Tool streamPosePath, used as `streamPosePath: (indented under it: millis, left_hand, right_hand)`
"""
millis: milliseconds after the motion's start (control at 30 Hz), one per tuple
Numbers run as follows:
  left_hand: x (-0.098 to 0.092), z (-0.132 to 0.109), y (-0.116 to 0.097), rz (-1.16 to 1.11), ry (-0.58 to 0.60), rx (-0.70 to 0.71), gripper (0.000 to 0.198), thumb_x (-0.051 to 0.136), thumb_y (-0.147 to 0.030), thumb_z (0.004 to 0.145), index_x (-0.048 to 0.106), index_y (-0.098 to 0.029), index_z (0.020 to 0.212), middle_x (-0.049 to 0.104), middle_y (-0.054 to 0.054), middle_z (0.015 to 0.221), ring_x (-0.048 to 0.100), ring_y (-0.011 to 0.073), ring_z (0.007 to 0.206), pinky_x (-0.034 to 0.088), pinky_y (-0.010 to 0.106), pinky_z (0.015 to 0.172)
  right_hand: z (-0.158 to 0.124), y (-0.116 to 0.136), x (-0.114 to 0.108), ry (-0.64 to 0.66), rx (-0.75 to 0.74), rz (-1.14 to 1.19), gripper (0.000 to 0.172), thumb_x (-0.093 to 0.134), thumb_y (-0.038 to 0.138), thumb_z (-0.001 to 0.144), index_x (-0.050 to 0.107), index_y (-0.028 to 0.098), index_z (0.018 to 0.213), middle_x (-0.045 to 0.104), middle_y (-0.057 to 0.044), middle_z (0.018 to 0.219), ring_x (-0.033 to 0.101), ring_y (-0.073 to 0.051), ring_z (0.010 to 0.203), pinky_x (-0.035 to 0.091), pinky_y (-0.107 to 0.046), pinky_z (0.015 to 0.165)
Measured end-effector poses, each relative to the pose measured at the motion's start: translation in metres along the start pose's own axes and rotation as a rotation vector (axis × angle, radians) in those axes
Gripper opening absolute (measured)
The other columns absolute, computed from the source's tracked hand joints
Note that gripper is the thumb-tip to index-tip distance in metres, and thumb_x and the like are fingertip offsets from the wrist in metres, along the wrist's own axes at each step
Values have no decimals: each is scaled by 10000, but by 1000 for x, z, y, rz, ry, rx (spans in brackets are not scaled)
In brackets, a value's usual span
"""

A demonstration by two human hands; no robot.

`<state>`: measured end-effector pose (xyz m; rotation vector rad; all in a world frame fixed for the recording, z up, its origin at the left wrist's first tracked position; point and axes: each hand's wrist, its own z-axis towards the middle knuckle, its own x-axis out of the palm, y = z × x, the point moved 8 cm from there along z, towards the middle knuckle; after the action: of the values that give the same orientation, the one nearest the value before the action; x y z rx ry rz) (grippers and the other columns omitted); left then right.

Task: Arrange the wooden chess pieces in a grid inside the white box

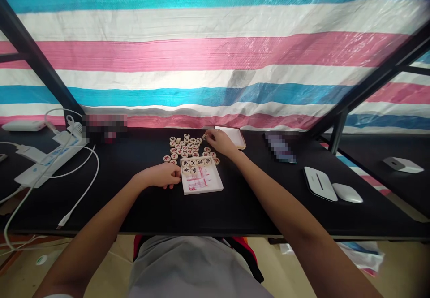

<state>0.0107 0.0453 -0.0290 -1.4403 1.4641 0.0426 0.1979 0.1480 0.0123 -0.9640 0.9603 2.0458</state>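
Several round wooden chess discs [188, 148] with red and black characters lie scattered on the black table [235, 208]. A shallow white box tray [204, 183] sits in front of them, with a few discs in its far end. My left hand [164, 175] rests curled against the tray's left edge, close to a disc. My right hand [218, 141] reaches over the far right of the pile, fingertips pinching a disc [204, 136]. The box lid [235, 136] lies just right of that hand.
A white power strip [50, 159] with cables lies at the left, with a white device [23, 125] beyond it. Two white devices [332, 188] lie at the right. A striped tarp [215, 56] hangs behind the table. Black frame posts [339, 130] stand at both sides.
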Motion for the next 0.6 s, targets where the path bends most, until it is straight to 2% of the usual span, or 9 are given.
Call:
streamPosePath:
  millis: [67,133,200,333,433,600]
  left_hand:
    - [0,0,0,7,-4,-8,133,479,-293,737,537,-180,779,616,-5,638,526,110,469,385,204,433]
    - [-1,-1,0,14,-9,-19,124,477,-293,738,528,-183,765,616,-6,639,529,111,470,384,203,425]
    - [-1,-1,-1,12,-4,-19,119,476,-294,740,519,-184,754,616,-5,637,531,113,470,387,205,422]
    - [-3,-3,-4,2,-6,-31,90,476,-272,728,474,-183,715,615,-2,630,541,116,478,397,208,437]
    - [-6,-7,-4,15,-18,-70,90,481,-259,714,438,-186,684,611,-1,610,558,123,500,391,203,441]
    - [-9,-7,-5,18,-47,-68,114,478,-279,721,423,-192,673,577,-15,595,570,129,508,392,208,449]
  right_hand:
    - [-13,13,-17,-12,24,166,161,512,270,871,589,174,975,684,-42,854,611,-176,777,444,-281,702]
    - [-29,33,-26,71,-2,280,157,537,299,858,585,188,958,679,-20,828,614,-160,757,449,-263,678]
    - [-47,54,-24,230,-54,314,129,549,307,852,605,199,894,675,-7,825,610,-147,749,449,-253,676]
    - [-68,69,-14,381,-57,248,76,578,242,819,636,192,828,651,-6,746,593,-139,689,440,-242,639]
    - [-70,70,-7,394,-94,182,76,587,209,815,659,189,828,644,-17,741,589,-151,721,440,-251,659]
    - [-70,73,-4,324,-177,127,93,594,190,829,683,198,851,652,-44,862,577,-177,829,452,-276,721]
